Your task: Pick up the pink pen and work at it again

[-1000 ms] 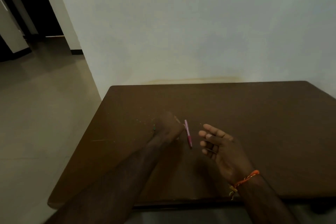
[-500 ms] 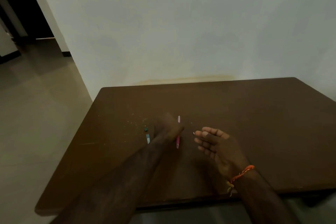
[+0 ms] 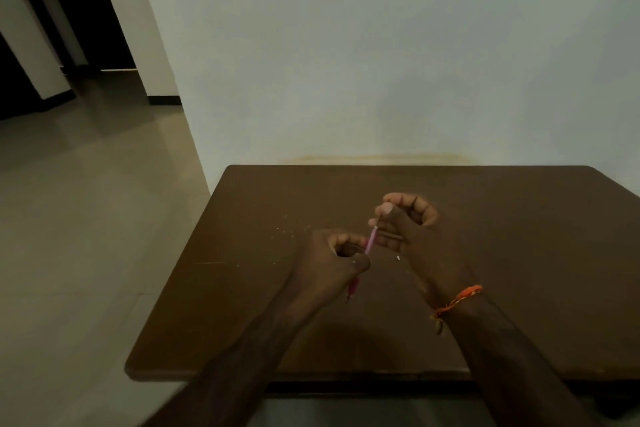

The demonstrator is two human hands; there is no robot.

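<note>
My left hand point(image 3: 332, 258) is curled around the middle of a slim pink plastic pen point(image 3: 371, 241), fingers wrapped into a loose fist with the thumb side facing up. The pen runs at a slant through that fist: its paler upper part rises out toward the right, and its darker reddish lower end point(image 3: 352, 289) pokes out below the heel of my hand, pointing down at the bench. My right hand point(image 3: 410, 230) sits just beside the left, slightly farther from me, with its fingers bent inward; the thumb and forefinger pinch the thin top tip of the pen, so both hands hold the same pen above the bench surface. A braided orange thread band point(image 3: 457, 302) circles my right wrist, with a small knot hanging from it.

Under my hands lies the dark brown wooden bench point(image 3: 519, 236), its far edge against a plain pale wall point(image 3: 381, 45). A tiny white fleck point(image 3: 398, 257) rests on the bench just below my right hand, and a scatter of pale crumbs point(image 3: 287, 229) lies to the left of my left hand. Beyond the bench's left edge is a glossy beige tiled floor point(image 3: 86, 218), leading to a dark doorway point(image 3: 20, 87).
</note>
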